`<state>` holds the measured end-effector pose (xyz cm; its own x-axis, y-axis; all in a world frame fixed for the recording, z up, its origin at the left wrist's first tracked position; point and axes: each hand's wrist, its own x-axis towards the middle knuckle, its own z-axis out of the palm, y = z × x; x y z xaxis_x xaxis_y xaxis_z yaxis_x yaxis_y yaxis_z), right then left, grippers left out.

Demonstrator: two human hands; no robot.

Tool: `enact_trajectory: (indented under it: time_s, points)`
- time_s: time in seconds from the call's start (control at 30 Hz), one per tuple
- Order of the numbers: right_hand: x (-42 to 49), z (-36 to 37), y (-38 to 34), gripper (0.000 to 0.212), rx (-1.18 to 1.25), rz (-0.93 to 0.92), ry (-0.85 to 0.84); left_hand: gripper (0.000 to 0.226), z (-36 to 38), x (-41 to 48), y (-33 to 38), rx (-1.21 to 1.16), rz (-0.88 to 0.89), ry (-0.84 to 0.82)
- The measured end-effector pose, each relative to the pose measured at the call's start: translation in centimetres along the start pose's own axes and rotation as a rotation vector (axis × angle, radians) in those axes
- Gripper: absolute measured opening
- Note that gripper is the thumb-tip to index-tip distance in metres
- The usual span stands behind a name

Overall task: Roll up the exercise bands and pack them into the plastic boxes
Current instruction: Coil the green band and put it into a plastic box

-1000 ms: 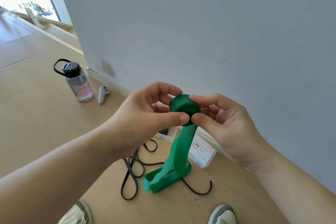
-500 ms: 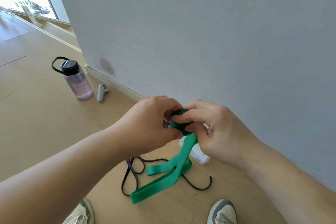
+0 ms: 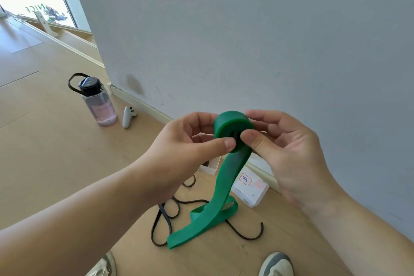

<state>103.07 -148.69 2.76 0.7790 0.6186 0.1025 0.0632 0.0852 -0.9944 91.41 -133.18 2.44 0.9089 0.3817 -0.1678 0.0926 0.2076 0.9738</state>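
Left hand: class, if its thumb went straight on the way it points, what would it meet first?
The rolled end of the green exercise band, which the left hand pinches. Just beyond it sits the thumb of the right hand, though the depth between the thumbs is unclear.

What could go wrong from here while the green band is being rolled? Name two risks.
The roll is only pinched between the left grip and right grip; a slip could let it unwind. Its loose tail lies across the black band on the floor, so winding may snag it.
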Motion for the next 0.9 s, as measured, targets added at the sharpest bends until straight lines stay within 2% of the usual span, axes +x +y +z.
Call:
enact_trajectory:
  time_s: [0.03,0.1,0.2,0.33,0.43,0.47,0.57,0.7,0.8,0.87,0.9]
  points:
    - [0.0,-0.1,0.1,0.026,-0.04,-0.028,0.032,0.043,0.1,0.1,0.0,0.018,-0.011,-0.004]
    - [0.0,-0.2,0.3,0.026,-0.199,-0.086,0.008,0.04,0.2,0.3,-0.1,0.25,0.024,0.026]
    - [-0.2,-0.4,0.8,0.027,-0.555,-0.21,-0.149,0.055,0.3,0.2,-0.3,0.595,0.155,0.076]
    - [-0.1,-0.4,1.6,0.028,-0.844,-0.391,-0.34,0.062,0.4,0.0,-0.7,0.894,0.269,-0.013]
    - [-0.1,-0.2,1.4,0.026,-0.796,-0.414,-0.312,0.056,0.1,0.3,-0.5,0.776,0.206,0.029]
    - [-0.1,-0.3,1.1,0.023,-0.679,-0.334,-0.251,0.053,0.0,0.4,-0.3,0.688,0.175,0.05]
    - [0.4,-0.7,0.6,0.034,-0.254,0.012,-0.081,0.046,-0.6,0.5,0.2,0.471,0.108,0.1]
    - [0.6,-0.8,0.5,0.028,-0.053,0.081,-0.044,0.048,-1.1,0.5,0.4,0.067,0.064,0.123]
    - [0.2,-0.5,0.4,0.025,-0.015,0.076,-0.054,0.053,-0.7,0.2,0.0,-0.109,0.012,0.075]
    - [-0.1,-0.6,0.5,0.024,-0.114,0.035,-0.071,0.05,-0.5,0.2,-0.4,-0.05,-0.011,0.067]
    - [-0.1,-0.6,0.6,0.024,-0.199,0.009,-0.085,0.047,-0.5,0.3,-0.5,0.062,-0.013,0.076]
